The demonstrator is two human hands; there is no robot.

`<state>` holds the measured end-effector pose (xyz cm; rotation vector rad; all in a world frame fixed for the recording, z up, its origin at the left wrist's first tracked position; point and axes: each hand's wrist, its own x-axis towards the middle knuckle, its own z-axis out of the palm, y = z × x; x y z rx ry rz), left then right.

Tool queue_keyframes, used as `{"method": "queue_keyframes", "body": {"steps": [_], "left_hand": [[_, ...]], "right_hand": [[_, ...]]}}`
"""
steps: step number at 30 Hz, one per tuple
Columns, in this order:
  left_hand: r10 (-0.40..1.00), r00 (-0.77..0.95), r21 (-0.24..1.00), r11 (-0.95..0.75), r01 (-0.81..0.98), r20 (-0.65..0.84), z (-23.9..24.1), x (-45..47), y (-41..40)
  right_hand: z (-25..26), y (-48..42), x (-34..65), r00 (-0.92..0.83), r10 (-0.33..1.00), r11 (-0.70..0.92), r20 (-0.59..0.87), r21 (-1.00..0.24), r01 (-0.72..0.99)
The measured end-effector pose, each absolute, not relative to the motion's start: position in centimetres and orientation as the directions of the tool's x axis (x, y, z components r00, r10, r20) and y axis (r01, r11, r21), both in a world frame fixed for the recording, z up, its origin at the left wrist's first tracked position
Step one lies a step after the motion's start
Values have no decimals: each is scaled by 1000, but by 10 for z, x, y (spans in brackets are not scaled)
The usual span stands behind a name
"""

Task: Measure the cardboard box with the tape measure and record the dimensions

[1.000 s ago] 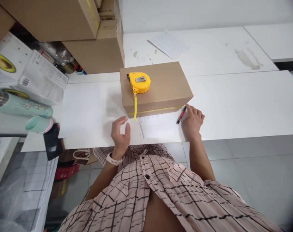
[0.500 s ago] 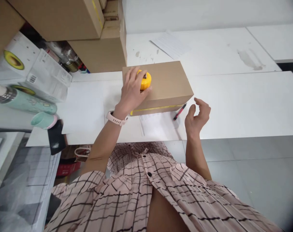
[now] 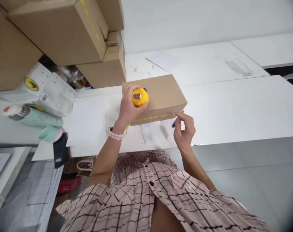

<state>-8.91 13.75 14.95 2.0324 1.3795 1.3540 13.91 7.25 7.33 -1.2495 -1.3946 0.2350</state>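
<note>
A closed brown cardboard box (image 3: 158,91) lies on the white table. My left hand (image 3: 130,104) is wrapped around a yellow tape measure (image 3: 141,97) over the box's left end. Along the box's front side runs a yellow strip (image 3: 156,117); I cannot tell whether it is the measure's blade or packing tape. My right hand (image 3: 185,130) is at the front right corner, thumb and forefinger drawn together by the strip's right end. What lies between those fingertips is not clear. Behind this hand a pen (image 3: 173,124) is mostly hidden, beside a sheet with writing (image 3: 153,132).
Stacked cartons (image 3: 61,32) rise at the back left. A mint thermos (image 3: 42,116), a mint cup (image 3: 50,133) and a dark phone (image 3: 61,151) are at the left. White paper (image 3: 87,119) lies left of the box, another sheet (image 3: 163,60) behind it.
My right hand has moved left to the box's front right corner, its fingers closing. The tape measure has turned in my left hand. The view has tilted up slightly.
</note>
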Motion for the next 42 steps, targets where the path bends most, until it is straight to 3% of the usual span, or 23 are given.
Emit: {"method": "queue_keyframes", "body": {"steps": [3,6,9,12,20,26,29,34,39,42], "left_hand": [[868,205,866,-483,133,452,150,-81,97],[883,330,935,-266,-236,334,143,-72,54],[917,341,893,-34,-448,206,130,-67,23],[951,286,832,60,-551,121,117,-68,8],[946,324,811,171,-560,24,103,-86,-11],[918,396,786,265,-558,-28,106,-86,-9],[889,455,808,303,-506,-48,107,-87,-3],[929,363,937,191,-293,-76,126,-111,21],[989,134,987,-39,-157,60,172,-165,63],[998,40,996,-37,-80,41,187,-200,91]], "right_hand": [[86,63,128,213,894,339,395,-906,254],[103,56,121,-27,981,191,191,-982,1],[119,50,118,-248,961,113,121,-992,-47],[126,44,115,-367,927,85,81,-996,-5],[121,36,117,-462,886,13,-44,-993,121],[114,34,117,-448,879,-257,-165,-954,-154],[113,35,116,-464,867,-312,-181,-924,-223],[123,66,137,-435,895,-208,-96,-954,-218],[147,140,183,-190,981,-13,41,-961,-275],[154,189,203,-79,997,-23,0,-957,-290]]}}
